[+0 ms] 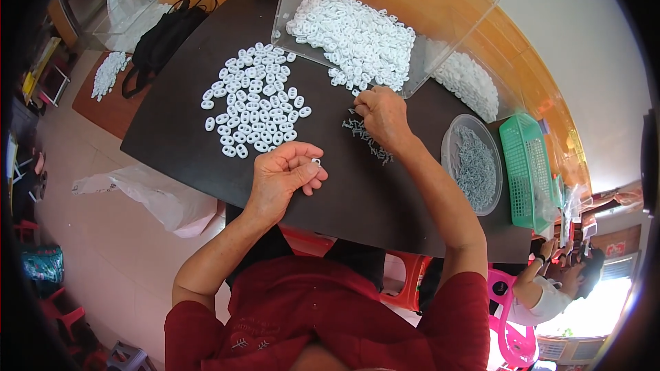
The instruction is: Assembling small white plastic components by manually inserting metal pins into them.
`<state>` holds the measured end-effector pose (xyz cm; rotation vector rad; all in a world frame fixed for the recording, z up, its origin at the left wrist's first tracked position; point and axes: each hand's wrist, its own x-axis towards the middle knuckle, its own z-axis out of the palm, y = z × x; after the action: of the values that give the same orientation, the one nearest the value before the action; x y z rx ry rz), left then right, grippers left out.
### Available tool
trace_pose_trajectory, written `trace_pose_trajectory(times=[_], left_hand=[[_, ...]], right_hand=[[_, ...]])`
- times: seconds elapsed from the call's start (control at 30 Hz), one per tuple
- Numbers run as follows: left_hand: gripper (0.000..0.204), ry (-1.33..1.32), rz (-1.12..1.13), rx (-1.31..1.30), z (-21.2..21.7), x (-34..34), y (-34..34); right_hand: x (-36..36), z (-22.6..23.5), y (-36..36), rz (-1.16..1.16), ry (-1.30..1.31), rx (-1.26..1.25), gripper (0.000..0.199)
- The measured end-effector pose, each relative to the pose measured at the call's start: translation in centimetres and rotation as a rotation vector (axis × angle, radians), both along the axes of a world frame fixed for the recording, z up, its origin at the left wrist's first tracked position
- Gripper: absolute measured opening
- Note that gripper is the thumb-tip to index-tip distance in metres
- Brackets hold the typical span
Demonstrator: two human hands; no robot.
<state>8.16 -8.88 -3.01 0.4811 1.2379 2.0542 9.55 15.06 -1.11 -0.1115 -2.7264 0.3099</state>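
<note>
Between the thumb and fingers of my left hand (285,173) is a small white plastic piece (316,161), held over the near part of the dark table. My right hand (382,115) is closed in a pinch at the front edge of the clear bin's white pieces (357,34). A white piece shows right by its fingertips, but whether they grip it I cannot make out. Below that hand lies a loose strip of small grey screws (366,139). Beyond my left hand, many white oval two-holed pieces (258,99) are spread flat on the table.
A round tub of grey screws (474,165) and a green basket (526,172) stand at the right. More white pieces (467,82) lie behind the clear bin (440,72). A black bag (161,38) is at the far left. Another person (553,288) sits at the right.
</note>
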Motion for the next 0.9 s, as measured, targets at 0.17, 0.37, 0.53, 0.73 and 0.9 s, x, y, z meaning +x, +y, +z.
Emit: trace_pose_trajectory(times=[0.17,0.37,0.53,0.73,0.9], left_hand=[[0.020,-0.017,0.001,0.026,0.0,-0.1,0.0],[0.021,-0.017,0.003,0.023,0.0,0.0,-0.1],[0.022,-0.020,0.045,0.059,-0.1,0.2,0.1],[0.018,-0.004,0.060,0.007,-0.2,0.1,0.2],[0.009,0.043,0.184,-0.016,0.6,1.2,1.7]], right_hand=[[-0.4,-0.4,0.0,0.064,0.029,0.064,0.002],[-0.9,0.4,-0.2,0.191,0.007,0.324,0.004],[-1.4,0.6,0.3,0.266,-0.016,0.337,0.005],[2.1,3.5,-1.9,0.244,0.007,-0.062,0.004],[5.2,3.4,-6.2,0.358,0.038,-0.277,0.006]])
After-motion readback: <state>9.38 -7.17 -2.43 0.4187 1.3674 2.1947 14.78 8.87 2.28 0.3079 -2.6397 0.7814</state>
